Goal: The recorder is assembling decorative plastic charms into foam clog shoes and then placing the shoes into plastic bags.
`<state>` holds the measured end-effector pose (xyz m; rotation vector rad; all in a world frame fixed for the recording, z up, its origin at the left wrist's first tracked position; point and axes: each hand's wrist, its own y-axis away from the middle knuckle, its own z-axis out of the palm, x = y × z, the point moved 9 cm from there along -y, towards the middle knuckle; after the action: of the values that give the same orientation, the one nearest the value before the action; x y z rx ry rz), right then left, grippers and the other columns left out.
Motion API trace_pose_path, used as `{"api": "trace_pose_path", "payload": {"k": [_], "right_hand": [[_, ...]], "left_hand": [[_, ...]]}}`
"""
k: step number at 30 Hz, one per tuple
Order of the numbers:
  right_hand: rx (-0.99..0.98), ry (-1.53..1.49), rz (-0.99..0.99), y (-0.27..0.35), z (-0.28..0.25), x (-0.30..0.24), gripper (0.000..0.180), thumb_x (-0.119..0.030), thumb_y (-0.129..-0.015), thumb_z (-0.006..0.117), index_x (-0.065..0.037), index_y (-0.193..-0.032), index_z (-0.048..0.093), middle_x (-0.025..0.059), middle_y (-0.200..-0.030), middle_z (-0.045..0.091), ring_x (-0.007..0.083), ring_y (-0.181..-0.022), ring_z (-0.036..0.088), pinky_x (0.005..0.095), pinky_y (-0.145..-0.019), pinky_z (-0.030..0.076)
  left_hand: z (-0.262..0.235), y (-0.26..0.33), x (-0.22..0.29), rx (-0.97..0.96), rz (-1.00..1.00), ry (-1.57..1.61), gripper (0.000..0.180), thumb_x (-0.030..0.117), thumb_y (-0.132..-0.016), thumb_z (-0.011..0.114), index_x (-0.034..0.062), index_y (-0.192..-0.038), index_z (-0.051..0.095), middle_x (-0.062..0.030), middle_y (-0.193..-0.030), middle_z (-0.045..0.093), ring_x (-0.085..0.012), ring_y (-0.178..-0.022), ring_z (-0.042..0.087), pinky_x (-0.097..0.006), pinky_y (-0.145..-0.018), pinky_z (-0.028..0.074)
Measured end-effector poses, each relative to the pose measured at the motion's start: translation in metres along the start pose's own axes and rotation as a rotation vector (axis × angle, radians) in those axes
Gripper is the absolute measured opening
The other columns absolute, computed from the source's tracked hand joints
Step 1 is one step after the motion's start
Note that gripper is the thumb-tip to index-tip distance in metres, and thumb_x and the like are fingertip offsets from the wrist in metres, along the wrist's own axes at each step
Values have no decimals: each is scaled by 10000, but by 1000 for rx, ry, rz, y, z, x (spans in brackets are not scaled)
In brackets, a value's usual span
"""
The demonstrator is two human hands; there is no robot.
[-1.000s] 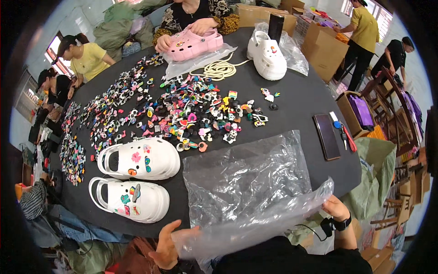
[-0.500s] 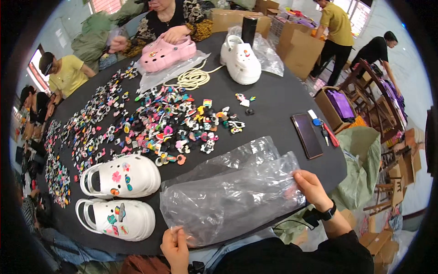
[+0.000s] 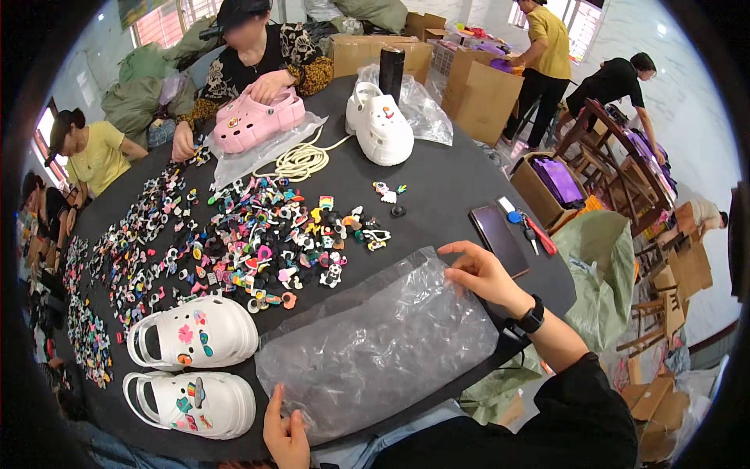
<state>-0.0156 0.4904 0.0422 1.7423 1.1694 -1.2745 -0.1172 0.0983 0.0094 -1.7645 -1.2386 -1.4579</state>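
A clear plastic bag [image 3: 375,352] lies spread and wrinkled on the black table in front of me. My left hand [image 3: 287,434] is at its near left corner, index finger and thumb apart, touching the film. At the far right corner, my right hand [image 3: 486,275] has its fingers spread at the edge of the bag, gripping nothing. Left of the bag sit two white clogs side by side, the farther clog [image 3: 195,332] and the nearer clog [image 3: 205,405], both with colourful charms on top.
A wide heap of small shoe charms [image 3: 258,234] covers the table's left and middle. Beyond are a pink clog [image 3: 262,121] under a co-worker's hand, coiled cord [image 3: 301,162], a white clog [image 3: 383,133] and a black bottle [image 3: 391,74]. A phone [image 3: 498,238] and keys [image 3: 535,230] lie at right.
The bag, pinched by both hands before, now lies flatter in one sheet. My right hand has moved to its far corner and opened; the left fingers have loosened. The whole view has shifted.
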Motion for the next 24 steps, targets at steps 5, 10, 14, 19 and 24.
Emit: {"api": "trace_pose_path", "payload": {"k": [5, 10, 14, 19, 24], "right_hand": [[23, -143, 84, -5, -3, 22, 363, -66, -921, 542, -59, -1272, 448, 44, -860, 628, 74, -652, 566, 201, -595, 442], [93, -165, 0, 3, -10, 11, 419, -59, -922, 535, -67, -1319, 403, 110, -1173, 533, 130, -950, 568, 250, -752, 485], [155, 216, -163, 27, -7, -30, 496, -73, -857, 618, -47, -1309, 415, 146, -1322, 439, 249, -1183, 479, 356, -943, 427], [-50, 889, -440, 74, 62, -87, 538, -182, -777, 673, -112, -1276, 484, 127, -1332, 463, 289, -1238, 436, 445, -985, 374], [-358, 1072, -311, 93, 117, -47, 578, -490, -931, 401, -176, -1412, 340, 83, -1474, 309, 245, -1367, 284, 472, -1097, 218]], "left_hand": [[1, 0, 11, 53, 274, -304, 596, -6, -865, 555, 16, -1412, 319, -156, -1443, 344, -98, -615, 350, -212, -569, 384], [1, 6, 41, 129, 310, -260, 668, 15, -847, 592, 27, -1433, 271, -178, -1504, 211, -137, -729, 483, -242, -634, 420], [3, 22, 73, 317, 602, -814, 647, 95, -838, 631, 16, -1404, 326, -226, -1469, 254, -339, -1159, 489, -409, -930, 400], [27, 23, 80, 60, 578, -761, 517, 167, -844, 610, -13, -1305, 460, -251, -1372, 398, -421, -1264, 367, -507, -1047, 274], [81, 13, 77, -164, 608, -868, 517, 273, -869, 565, 30, -1311, 455, -217, -1404, 365, -399, -1307, 315, -543, -1078, 200]]}}
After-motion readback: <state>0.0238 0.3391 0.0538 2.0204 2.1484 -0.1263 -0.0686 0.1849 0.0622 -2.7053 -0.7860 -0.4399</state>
